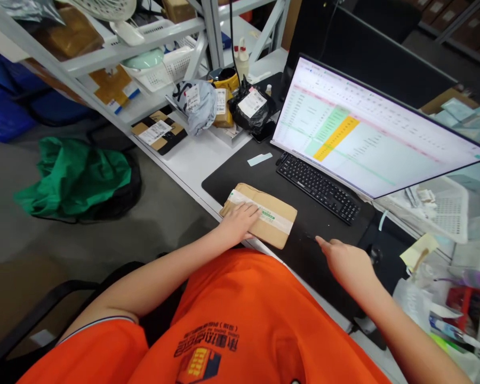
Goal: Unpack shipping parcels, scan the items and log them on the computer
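Note:
A flat brown cardboard parcel [278, 207] with a strip of pale, green-printed tape lies on the black desk mat [228, 173], near the front edge. My left hand [240, 220] grips its left part, fingers together over the top and the thumb by the near side. To the right of the parcel, and apart from it, my right hand [346, 260] is closed with the index finger stretched forward. A thin dark pointed tool [310, 236] sticks out from under that fingertip; most of it is hidden by the hand.
Behind the mat stand a keyboard [320, 186] and a large monitor [368, 128]. Several wrapped parcels [254, 106] sit at the back left beside a metal shelf [144, 50]. A white basket [452, 208] and plastic bags crowd the right. A green bag [76, 178] lies on the floor.

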A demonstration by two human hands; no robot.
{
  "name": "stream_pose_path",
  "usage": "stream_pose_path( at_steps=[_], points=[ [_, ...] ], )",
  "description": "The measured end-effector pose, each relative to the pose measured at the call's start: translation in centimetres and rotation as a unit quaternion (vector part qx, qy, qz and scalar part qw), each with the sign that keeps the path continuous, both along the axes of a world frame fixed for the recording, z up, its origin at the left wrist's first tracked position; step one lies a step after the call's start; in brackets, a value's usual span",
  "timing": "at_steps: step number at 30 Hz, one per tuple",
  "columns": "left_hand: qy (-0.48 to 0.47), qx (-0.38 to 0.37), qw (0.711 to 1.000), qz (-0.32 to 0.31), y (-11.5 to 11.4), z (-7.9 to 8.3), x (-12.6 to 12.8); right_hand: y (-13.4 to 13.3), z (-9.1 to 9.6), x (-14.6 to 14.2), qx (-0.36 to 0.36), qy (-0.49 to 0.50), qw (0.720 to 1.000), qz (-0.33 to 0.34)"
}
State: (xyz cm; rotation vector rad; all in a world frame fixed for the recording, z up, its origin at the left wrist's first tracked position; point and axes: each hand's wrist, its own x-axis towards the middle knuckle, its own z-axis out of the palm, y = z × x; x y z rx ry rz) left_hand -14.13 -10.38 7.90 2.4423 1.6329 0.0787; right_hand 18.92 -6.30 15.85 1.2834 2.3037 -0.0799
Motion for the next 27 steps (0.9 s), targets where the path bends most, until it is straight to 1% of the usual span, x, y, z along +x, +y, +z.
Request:
stream_pose_path(
  at_steps=[1, 2, 3, 4, 6, 8, 10, 11, 12, 14, 16, 17, 18, 19, 20, 22, 24, 25, 27],
  points=[
    [0.000, -0.002, 1.000, -0.003, 0.1, -0.1, 0.0, 0.6, -0.8, 0.9, 0.008, 0.051, 0.998, -0.035],
    [0.000, -0.006, 1.000, -0.008, 0.2, -0.2, 0.0, 1.2, -1.8, 1.4, 0.016, 0.117, 0.990, -0.076],
    [-0.001, -0.012, 1.000, -0.015, 0.4, -0.3, -0.1, 1.9, -3.1, 1.4, 0.024, 0.195, 0.973, -0.121],
    [-0.002, -0.019, 1.000, -0.025, 0.7, -0.4, -0.2, 2.6, -4.6, 0.9, 0.029, 0.278, 0.946, -0.165],
    [-0.002, -0.034, 0.998, -0.046, 1.4, -0.4, -0.4, 3.9, -7.9, -1.4, 0.014, 0.424, 0.873, -0.241],
    [0.013, -0.046, 0.996, -0.075, 2.1, -0.3, -0.7, 5.0, -11.0, -4.6, -0.024, 0.523, 0.806, -0.276],
    [0.040, -0.035, 0.993, -0.102, 2.1, -0.5, -1.1, 5.8, -13.2, -7.2, -0.087, 0.582, 0.755, -0.288],
    [0.051, -0.014, 0.992, -0.113, 1.8, -0.6, -1.2, 6.1, -14.0, -8.0, -0.111, 0.599, 0.735, -0.297],
    [0.059, 0.022, 0.991, -0.121, 1.3, -0.9, -1.4, 6.3, -14.5, -8.5, -0.125, 0.611, 0.719, -0.308],
    [0.060, 0.137, 0.980, -0.133, -0.6, -1.7, -1.8, 6.5, -15.2, -8.5, -0.137, 0.626, 0.695, -0.327],
    [0.050, 0.270, 0.952, -0.133, -2.9, -2.7, -2.1, 6.6, -15.7, -8.2, -0.149, 0.641, 0.674, -0.335],
    [0.045, 0.321, 0.937, -0.128, -4.1, -3.1, -2.2, 6.6, -15.9, -8.0, -0.159, 0.652, 0.661, -0.336],
    [0.038, 0.352, 0.927, -0.126, -5.2, -3.4, -2.2, 6.5, -16.1, -8.0, -0.169, 0.662, 0.648, -0.338],
    [0.030, 0.360, 0.925, -0.120, -6.3, -3.7, -2.2, 6.4, -16.4, -8.1, -0.173, 0.672, 0.633, -0.344],
    [0.017, 0.348, 0.930, -0.115, -7.2, -3.7, -2.2, 6.3, -16.6, -8.3, -0.174, 0.681, 0.618, -0.352],
    [-0.014, 0.284, 0.952, -0.112, -8.4, -3.3, -2.2, 6.0, -17.0, -8.7, -0.171, 0.697, 0.587, -0.374],
    [-0.040, 0.200, 0.974, -0.094, -8.5, -2.2, -1.9, 5.7, -17.3, -9.0, -0.167, 0.705, 0.571, -0.387],
    [-0.048, 0.151, 0.984, -0.083, -7.9, -1.5, -1.8, 5.6, -17.3, -9.2, -0.163, 0.705, 0.572, -0.386],
    [-0.056, 0.055, 0.995, -0.061, -5.5, 0.0, -1.2, 5.5, -17.2, -9.3, -0.145, 0.699, 0.592, -0.374]
  ],
)
